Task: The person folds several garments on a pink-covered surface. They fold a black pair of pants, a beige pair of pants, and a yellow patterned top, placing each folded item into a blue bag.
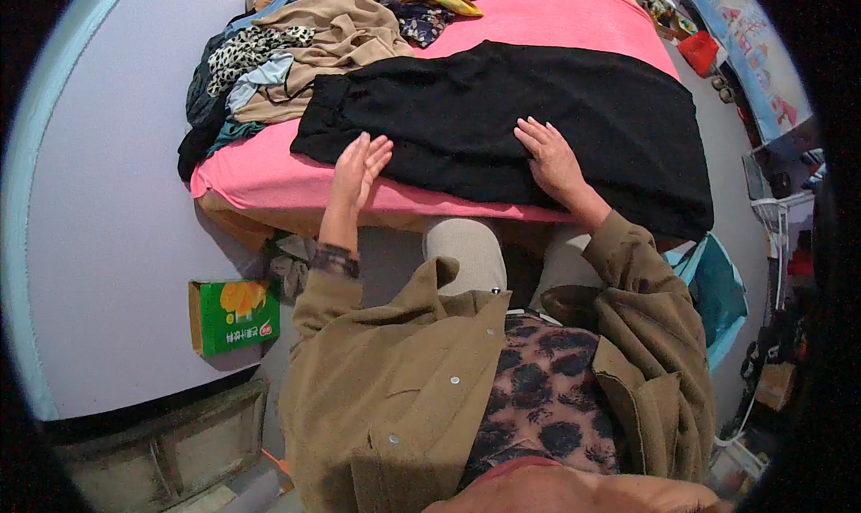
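Note:
A black cloth garment (605, 103), its exact kind not certain, lies spread flat across the pink bed cover (531, 15). At its left part, near the lower edge, is my left hand (363, 166), turned on its side with the fingers extended and holding nothing. My right hand (553, 160) rests palm down on the middle of the garment, fingers extended. The narrower end of the garment, with a band, points left; the wider end hangs over the bed's right edge.
Piled clothes lie at the bed's far left, among them a beige garment (336, 29) and a leopard-print cloth (252, 52). A green carton (239, 316) stands at the left below the bed. A teal bag (716, 298) is at the right, near a white metal rack (780, 244).

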### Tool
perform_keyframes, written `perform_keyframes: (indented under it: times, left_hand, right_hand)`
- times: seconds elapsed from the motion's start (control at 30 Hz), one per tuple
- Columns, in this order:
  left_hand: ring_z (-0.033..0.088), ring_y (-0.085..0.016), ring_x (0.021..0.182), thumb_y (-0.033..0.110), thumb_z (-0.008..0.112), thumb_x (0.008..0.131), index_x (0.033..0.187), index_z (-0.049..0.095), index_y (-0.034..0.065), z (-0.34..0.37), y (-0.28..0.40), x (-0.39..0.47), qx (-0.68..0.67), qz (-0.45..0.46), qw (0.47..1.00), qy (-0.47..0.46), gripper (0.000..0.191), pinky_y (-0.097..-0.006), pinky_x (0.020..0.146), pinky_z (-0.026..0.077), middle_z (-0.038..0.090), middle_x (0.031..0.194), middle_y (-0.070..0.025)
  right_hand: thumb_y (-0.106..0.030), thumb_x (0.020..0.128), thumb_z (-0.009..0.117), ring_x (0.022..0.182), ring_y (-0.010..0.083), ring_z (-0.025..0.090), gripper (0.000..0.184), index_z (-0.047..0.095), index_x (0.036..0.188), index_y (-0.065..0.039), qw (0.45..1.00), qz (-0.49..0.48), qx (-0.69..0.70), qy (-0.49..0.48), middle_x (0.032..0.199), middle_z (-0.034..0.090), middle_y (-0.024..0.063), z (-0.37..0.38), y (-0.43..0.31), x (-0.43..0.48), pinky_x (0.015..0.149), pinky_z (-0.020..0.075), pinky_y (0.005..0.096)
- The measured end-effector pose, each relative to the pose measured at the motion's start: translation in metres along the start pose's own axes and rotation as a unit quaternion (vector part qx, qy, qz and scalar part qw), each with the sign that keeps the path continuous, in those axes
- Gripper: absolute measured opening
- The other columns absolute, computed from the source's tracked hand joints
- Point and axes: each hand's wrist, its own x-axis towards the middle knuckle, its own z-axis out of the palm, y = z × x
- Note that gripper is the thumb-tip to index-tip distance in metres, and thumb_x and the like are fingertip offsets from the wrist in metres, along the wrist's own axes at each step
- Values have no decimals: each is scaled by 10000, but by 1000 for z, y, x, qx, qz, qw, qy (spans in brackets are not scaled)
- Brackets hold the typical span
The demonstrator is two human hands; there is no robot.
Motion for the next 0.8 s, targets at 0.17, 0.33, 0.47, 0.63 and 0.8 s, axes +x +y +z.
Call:
perform_keyframes:
  times: [0.17,0.33,0.47,0.63,0.8]
  left_hand:
    - [651,-298,1107,324,608,1000,1336,412,-109,16,16,61,27,-14,999,44,583,-362,895,582,602,1256,-252]
    - [696,-200,854,393,599,996,1077,590,-12,21,34,55,131,-48,990,-30,413,-303,736,592,696,1007,-155]
    - [706,-216,939,554,461,1013,1242,584,-41,41,17,16,159,-181,953,-183,649,-341,809,587,699,1131,-186]
    - [629,-318,1148,529,498,1004,1379,478,7,82,-28,17,-56,-195,962,-184,643,-458,972,537,556,1365,-202]
    - [612,-349,1142,331,574,1008,1333,524,37,60,-25,85,-274,-33,960,-42,442,-515,1019,504,590,1317,-142]
  right_hand:
    - [78,775,589,1338,293,499,510,612,1266,-56,996,66,53,8,1398,571,122,-1,6,10,1165,343,469]
    - [59,844,572,1334,304,498,488,579,1311,-83,995,10,70,77,1404,570,107,-20,5,16,1171,327,472]
    - [-12,873,590,1336,312,493,461,564,1320,-123,995,64,72,34,1374,588,117,-33,9,29,1170,312,514]
    - [9,855,579,1342,309,492,470,585,1311,-106,996,25,78,21,1385,577,137,-43,10,34,1161,326,515]
    - [47,823,578,1351,310,487,503,592,1307,-90,993,4,122,-3,1381,579,146,-55,8,14,1164,325,506]
